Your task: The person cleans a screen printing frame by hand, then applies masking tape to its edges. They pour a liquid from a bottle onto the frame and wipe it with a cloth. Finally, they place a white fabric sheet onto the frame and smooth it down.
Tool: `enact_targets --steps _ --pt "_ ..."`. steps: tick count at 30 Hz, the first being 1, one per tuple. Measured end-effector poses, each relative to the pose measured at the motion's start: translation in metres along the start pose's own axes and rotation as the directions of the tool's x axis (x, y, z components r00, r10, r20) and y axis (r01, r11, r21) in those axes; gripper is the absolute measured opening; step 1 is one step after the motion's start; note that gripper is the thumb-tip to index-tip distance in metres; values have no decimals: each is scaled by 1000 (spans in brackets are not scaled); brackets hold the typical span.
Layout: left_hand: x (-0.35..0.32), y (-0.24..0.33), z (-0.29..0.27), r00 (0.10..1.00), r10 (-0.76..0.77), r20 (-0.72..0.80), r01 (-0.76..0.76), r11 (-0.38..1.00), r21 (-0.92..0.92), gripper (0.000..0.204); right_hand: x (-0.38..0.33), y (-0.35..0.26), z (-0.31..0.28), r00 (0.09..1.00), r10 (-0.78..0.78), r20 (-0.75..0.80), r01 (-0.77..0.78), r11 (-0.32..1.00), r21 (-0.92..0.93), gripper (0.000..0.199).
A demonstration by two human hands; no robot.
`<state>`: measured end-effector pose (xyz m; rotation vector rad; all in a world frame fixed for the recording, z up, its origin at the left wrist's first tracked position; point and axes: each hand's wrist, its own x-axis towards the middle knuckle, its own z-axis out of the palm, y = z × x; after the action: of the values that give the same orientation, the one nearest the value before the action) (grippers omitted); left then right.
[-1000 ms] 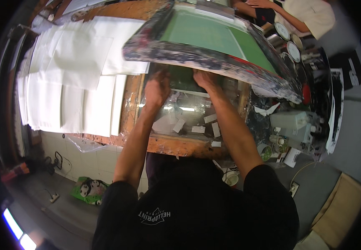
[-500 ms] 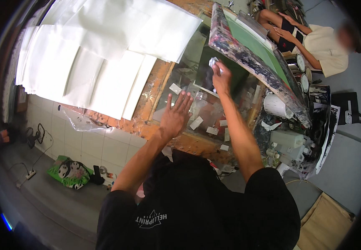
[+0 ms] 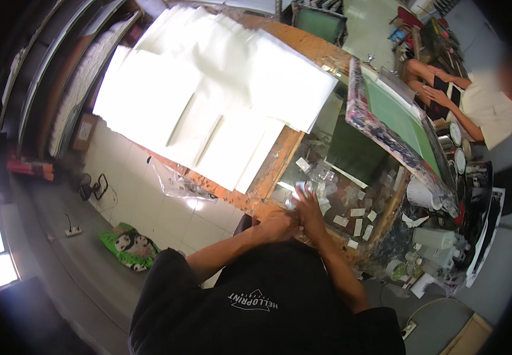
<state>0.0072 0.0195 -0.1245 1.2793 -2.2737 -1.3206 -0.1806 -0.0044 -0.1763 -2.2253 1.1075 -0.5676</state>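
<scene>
My right hand (image 3: 310,214) is closed round a crumpled white wad (image 3: 296,193), perhaps cloth or paper, low over the near left part of the glass-like table top (image 3: 327,204). Close beside its wrist, at the table's near edge, is my left hand (image 3: 278,226); its fingers are largely hidden. Several small white pieces of tape (image 3: 357,212) are stuck on the surface. Beyond them lies a dark green rectangle (image 3: 356,151) with a pale edge. A paint-stained screen-printing frame (image 3: 393,139) with green mesh stands tilted up over the right side.
Large white sheets (image 3: 208,89) cover the table's left part. Paint cans (image 3: 454,133), a white bucket (image 3: 420,194) and plastic bottles (image 3: 436,238) crowd the right. A seated person (image 3: 475,106) is at far right. A green bag (image 3: 128,245) lies at lower left.
My right hand has drawn back toward me with the white wad, from the dark green area. The left hand has lifted from its flat place and come back beside the right wrist. The view has shifted.
</scene>
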Motion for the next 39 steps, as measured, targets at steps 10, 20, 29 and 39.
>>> enact_targets --steps 10,20,29,39 --pt "82 67 40 837 54 -545 -242 929 -280 53 6 -65 -56 561 825 -69 177 -38 984 40" --pt "101 165 -14 960 -227 161 222 272 -936 65 -26 -29 -120 558 89 -825 -203 979 -32 27" --pt "126 156 -23 985 -62 161 151 766 -625 59 -244 132 -166 318 337 -886 -863 490 -124 39" --pt "229 -43 -12 935 170 -311 68 775 628 72 -181 46 -172 597 538 -595 -788 531 -311 48"
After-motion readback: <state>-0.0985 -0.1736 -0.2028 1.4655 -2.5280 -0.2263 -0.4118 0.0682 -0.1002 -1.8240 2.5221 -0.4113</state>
